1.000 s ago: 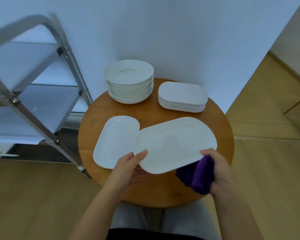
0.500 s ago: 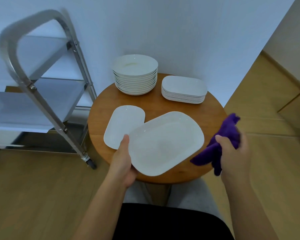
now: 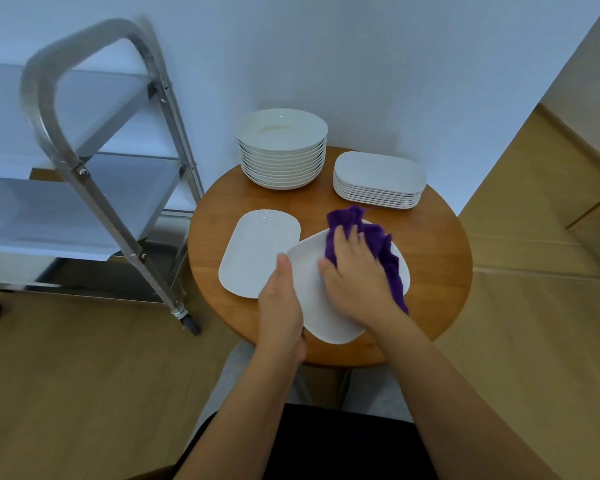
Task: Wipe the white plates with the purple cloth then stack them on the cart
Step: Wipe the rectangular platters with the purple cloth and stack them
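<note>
No writing shows on anything here. The left hand (image 3: pixel 280 308) grips the near edge of a large white plate (image 3: pixel 312 299) tilted above the round wooden table (image 3: pixel 440 271), while the right hand (image 3: pixel 355 284) presses the purple cloth (image 3: pixel 378 244) flat onto it with straightened fingers. A smaller oblong plate (image 3: pixel 257 251) lies just left, two plate stacks (image 3: pixel 282 150) (image 3: pixel 378 180) stand behind, and the steel cart (image 3: pixel 94 161) waits at the left.

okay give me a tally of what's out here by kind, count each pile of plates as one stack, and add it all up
Plate stacks: 2, a round stack and a rectangular stack.
Single plates: 2, a flat plate and a held plate.
Purple cloth: 1.
Round table: 1.
Cart: 1.
Total: 7.
</note>
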Motion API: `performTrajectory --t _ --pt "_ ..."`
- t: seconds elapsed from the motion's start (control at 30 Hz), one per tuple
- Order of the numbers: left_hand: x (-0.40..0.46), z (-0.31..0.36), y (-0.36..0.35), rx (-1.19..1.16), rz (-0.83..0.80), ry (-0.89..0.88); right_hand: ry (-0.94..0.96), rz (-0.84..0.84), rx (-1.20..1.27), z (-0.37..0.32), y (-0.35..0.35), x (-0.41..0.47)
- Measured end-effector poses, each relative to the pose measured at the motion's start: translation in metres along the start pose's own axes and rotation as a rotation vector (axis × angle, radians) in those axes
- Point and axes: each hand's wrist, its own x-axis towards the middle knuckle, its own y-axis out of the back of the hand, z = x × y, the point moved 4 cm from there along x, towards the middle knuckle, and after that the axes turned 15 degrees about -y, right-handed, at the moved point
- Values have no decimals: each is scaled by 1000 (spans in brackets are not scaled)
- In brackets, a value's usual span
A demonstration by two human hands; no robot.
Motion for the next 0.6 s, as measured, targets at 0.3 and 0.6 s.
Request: performTrajectory --t 0.3,0.6 --pt "15 1 -2 -85 -48 -14 389 37 95 -35 -1 -45" --pt "11 3 1 -144 55 72 510 -54 90 -20 18 -63"
